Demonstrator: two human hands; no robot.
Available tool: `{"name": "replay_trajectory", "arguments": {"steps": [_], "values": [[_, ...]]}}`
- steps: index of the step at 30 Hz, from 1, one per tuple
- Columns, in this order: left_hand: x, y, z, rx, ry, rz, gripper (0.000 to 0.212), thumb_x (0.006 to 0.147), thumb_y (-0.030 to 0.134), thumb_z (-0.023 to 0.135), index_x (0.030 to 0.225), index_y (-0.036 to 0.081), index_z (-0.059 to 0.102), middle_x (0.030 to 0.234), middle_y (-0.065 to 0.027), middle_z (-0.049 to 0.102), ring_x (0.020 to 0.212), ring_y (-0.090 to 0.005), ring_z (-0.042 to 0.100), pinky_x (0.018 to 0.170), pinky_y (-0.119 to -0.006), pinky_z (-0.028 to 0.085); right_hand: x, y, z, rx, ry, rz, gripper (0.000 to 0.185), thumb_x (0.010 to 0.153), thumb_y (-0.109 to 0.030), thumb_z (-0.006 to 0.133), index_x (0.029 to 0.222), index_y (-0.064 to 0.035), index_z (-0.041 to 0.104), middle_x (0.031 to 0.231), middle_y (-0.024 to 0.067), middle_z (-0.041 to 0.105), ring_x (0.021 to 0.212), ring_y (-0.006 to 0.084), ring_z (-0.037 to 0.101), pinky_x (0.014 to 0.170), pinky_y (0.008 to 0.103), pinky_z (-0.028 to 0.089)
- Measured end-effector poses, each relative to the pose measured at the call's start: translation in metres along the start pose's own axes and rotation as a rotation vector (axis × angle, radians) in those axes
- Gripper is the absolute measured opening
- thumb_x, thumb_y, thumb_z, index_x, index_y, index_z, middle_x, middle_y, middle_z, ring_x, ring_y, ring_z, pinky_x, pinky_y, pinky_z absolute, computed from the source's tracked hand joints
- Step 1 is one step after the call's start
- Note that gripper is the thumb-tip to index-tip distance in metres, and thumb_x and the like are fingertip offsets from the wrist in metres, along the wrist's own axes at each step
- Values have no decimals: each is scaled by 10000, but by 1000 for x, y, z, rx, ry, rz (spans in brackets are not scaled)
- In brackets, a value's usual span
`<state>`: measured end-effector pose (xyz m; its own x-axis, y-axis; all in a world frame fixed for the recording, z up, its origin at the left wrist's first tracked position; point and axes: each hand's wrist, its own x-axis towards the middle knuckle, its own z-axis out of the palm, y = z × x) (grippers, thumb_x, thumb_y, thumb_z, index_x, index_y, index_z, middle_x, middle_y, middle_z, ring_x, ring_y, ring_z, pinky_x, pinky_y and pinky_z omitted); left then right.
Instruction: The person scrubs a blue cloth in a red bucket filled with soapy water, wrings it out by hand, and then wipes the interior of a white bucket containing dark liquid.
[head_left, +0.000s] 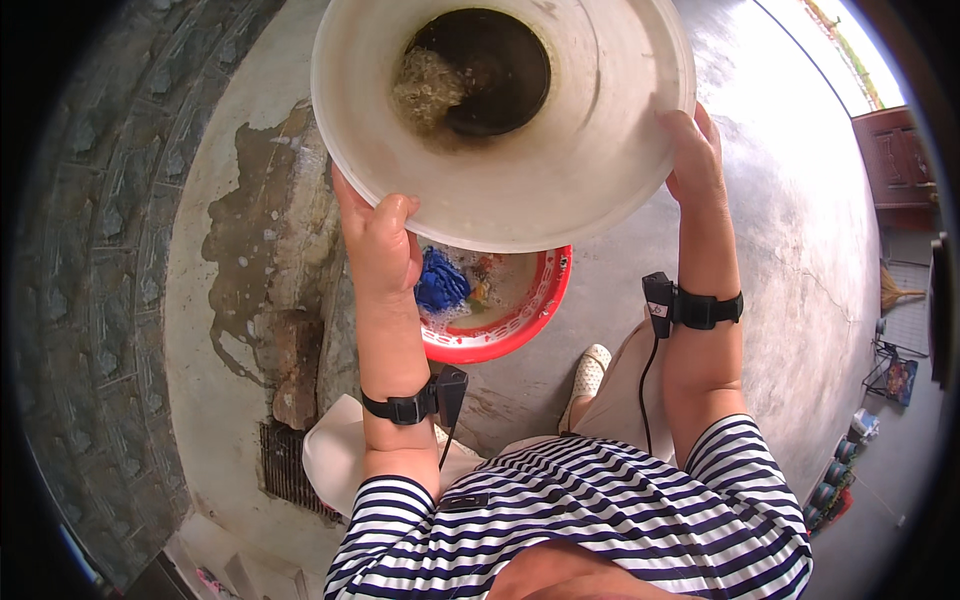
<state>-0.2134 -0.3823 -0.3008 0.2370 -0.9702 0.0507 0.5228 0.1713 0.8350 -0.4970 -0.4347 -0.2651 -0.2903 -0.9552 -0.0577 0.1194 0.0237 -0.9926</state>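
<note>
Both hands hold a large white round plastic vessel (495, 187) by its rim, raised in front of me. My left hand (379, 236) grips the near left edge, thumb on top. My right hand (694, 157) grips the right edge. Foamy, splashing water (429, 86) and a dark round area (502, 67) show at the vessel's middle; whether this is an opening or its bottom I cannot tell. Below the vessel, partly hidden by it, a red-rimmed basin (517, 341) stands on the ground. It holds sudsy water and a blue cloth (441, 281).
Left of the basin, wet concrete (247, 225) runs beside a brick (296, 371) and a metal drain grate (292, 465). A stone-faced surface (105, 247) rises at far left. Potted plants (836, 472), a broom (896, 289) and a brown wooden door (896, 161) are at far right.
</note>
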Motion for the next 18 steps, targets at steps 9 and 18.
{"name": "replay_trajectory", "arguments": {"steps": [9,18], "values": [[31,86,-17,175,34,25,575,681,-99,415,1254,-45,424,1151,-113,529,1028,-196,522,922,-321,413,3,-12,60,102,-128,-44,419,763,-169,579,1058,125,534,938,149,602,835,204,577,715,306,463],[-17,155,-47,375,268,41,611,664,-65,403,1275,-60,411,1196,-148,501,1090,-246,506,960,-351,386,-37,-6,104,-7,-402,-16,427,802,-232,557,1078,94,541,943,127,615,839,179,576,728,292,459]]}}
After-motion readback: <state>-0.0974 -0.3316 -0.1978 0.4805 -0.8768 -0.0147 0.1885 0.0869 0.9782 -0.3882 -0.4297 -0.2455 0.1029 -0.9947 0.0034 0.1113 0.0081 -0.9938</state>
